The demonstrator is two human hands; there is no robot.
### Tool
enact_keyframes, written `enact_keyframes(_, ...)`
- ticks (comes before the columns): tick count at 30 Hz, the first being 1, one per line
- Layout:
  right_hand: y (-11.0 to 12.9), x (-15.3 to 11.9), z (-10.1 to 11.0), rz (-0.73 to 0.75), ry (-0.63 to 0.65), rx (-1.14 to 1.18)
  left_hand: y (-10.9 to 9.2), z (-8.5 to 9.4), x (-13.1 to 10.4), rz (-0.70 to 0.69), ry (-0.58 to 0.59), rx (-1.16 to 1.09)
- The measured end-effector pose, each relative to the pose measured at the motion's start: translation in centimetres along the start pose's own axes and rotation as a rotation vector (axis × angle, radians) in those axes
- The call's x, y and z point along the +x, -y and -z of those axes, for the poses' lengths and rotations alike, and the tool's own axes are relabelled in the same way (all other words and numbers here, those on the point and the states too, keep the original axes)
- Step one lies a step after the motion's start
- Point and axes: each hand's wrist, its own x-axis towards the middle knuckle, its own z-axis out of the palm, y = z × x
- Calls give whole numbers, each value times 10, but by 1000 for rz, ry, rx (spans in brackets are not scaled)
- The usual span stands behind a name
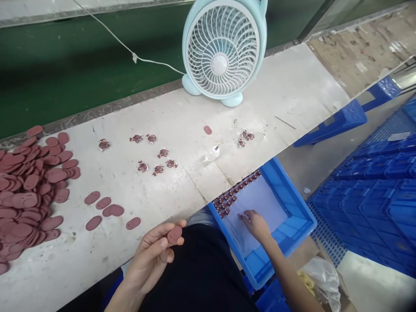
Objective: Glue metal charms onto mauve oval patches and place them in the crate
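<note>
My left hand pinches a reddish-brown oval disc between thumb and fingers, just off the front edge of the table. Inside a blue crate at the lower right, my right hand has its fingers drawn together at a small dark brown piece. That piece sits low, over the pale sheet lining the crate. Rows of similar small brown pieces line the crate's left side. A large heap of oval discs covers the left end of the table, with several loose discs beside it.
A light blue fan stands at the table's back, its white cord running left. Small brown pieces lie in groups mid-table. Near the front edge is a small clear bottle. Blue crates are stacked at right.
</note>
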Motion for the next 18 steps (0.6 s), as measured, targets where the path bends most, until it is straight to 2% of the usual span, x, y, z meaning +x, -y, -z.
enact_keyframes(2, 0, -2, -21, 2, 33, -8, -1, -6, 0, -1, 1, 4)
enact_keyframes(4, 0, -1, -32, 9, 49, -1, -2, -10, 0, 9, -2, 6)
enact_keyframes(8, 0, 3, -29, 22, 77, 60, -1, -15, 0, 40, -17, 7)
enact_keyframes(13, 13, -6, 6, 52, 92, 251, 5, -20, 1, 42, -25, 31)
enact_keyframes(15, 32, -16, 28, 110, 86, 384, 8, -24, 1, 29, -26, 44)
enact_keyframes(18, 79, -35, 60, 247, 98, 592, 14, -30, 2, 3, -21, 69)
